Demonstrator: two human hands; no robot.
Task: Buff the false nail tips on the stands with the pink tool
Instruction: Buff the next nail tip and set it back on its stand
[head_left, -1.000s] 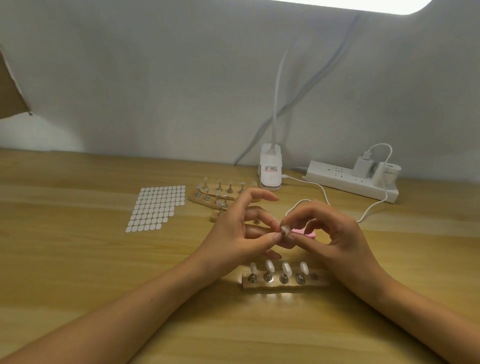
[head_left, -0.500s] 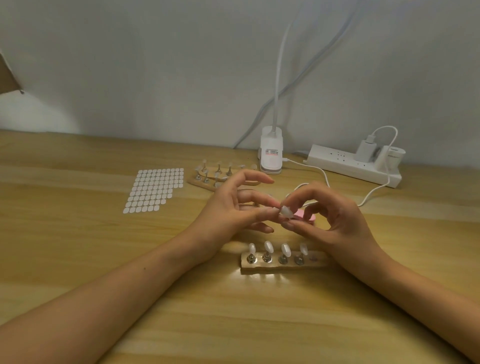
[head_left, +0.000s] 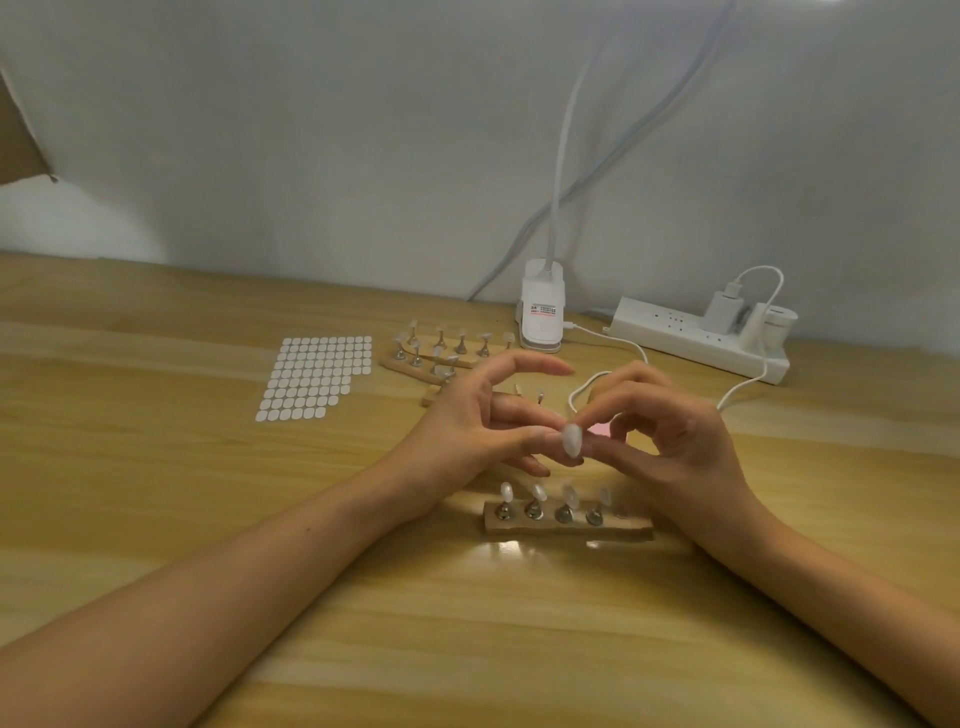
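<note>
A whitish false nail tip (head_left: 572, 440) is held up above the table, its broad face turned toward me. My left hand (head_left: 478, 426) pinches it from the left with thumb and finger. My right hand (head_left: 670, 436) pinches it from the right. A bit of the pink tool (head_left: 602, 429) shows behind my right fingers; I cannot tell whether it lies on the table or is held. Just below my hands is a wooden stand (head_left: 623, 531) with several nail tips on metal pegs; its right end is bare.
More wooden stands (head_left: 400, 366) with nail tips sit farther back. A sheet of white oval stickers (head_left: 317, 376) lies to the left. A white lamp base (head_left: 542, 312), a power strip (head_left: 701, 343) and a white cable (head_left: 613, 338) are by the wall.
The nail tip has been turned between my fingertips, so its broad face now shows. Both hands stay above the near stand.
</note>
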